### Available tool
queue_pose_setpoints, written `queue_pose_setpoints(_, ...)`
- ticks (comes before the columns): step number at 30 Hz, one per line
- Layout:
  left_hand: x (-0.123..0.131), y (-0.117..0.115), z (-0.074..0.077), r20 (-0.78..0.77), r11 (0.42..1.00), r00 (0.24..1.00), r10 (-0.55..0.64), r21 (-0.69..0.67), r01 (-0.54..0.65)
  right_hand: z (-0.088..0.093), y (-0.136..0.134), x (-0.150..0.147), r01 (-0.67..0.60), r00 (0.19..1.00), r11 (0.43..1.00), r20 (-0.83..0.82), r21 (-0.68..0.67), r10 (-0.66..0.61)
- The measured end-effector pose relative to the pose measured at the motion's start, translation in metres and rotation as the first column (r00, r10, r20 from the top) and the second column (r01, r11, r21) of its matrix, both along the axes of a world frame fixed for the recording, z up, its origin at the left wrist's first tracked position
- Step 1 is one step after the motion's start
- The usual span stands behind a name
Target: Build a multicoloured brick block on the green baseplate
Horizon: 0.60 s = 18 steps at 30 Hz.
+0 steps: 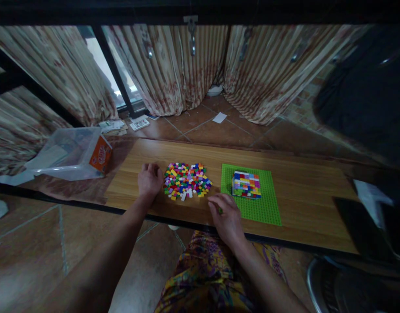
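On the wooden board, my left hand [149, 179] rests just left of a pile of small multicoloured toy bricks [187, 181]. Its fingers are curled in; I see nothing in them, though their undersides are hidden. My right hand [226, 214] is at the near left edge of a green studded baseplate [268, 206], with thumb and fingers drawn together. A bit of green shows between them; whether it is a brick or the baseplate I cannot make out. A multicoloured block of joined bricks [247, 185] stands on the baseplate, beyond my right hand.
A clear plastic box [71, 152] with an orange label lies left of the board [304, 195]. Papers [113, 127] lie on the floor by the curtains [173, 69]. A dark flat object [359, 221] is at the board's right end, and a dark round-rimmed object [337, 282] stands at lower right.
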<state>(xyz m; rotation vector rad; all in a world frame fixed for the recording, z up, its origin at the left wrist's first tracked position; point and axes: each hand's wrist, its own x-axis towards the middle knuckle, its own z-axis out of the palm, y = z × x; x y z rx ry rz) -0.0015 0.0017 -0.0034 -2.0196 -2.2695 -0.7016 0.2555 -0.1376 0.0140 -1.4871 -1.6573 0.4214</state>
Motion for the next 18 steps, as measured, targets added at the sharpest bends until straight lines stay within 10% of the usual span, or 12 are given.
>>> queue_pose_setpoints(18,-0.001,0.002,-0.005,0.021,1.0,1.0,0.006,-0.016,-0.006,-0.009,0.023,-0.004,-0.045,0.953,0.998,0.298,-0.036,0.053)
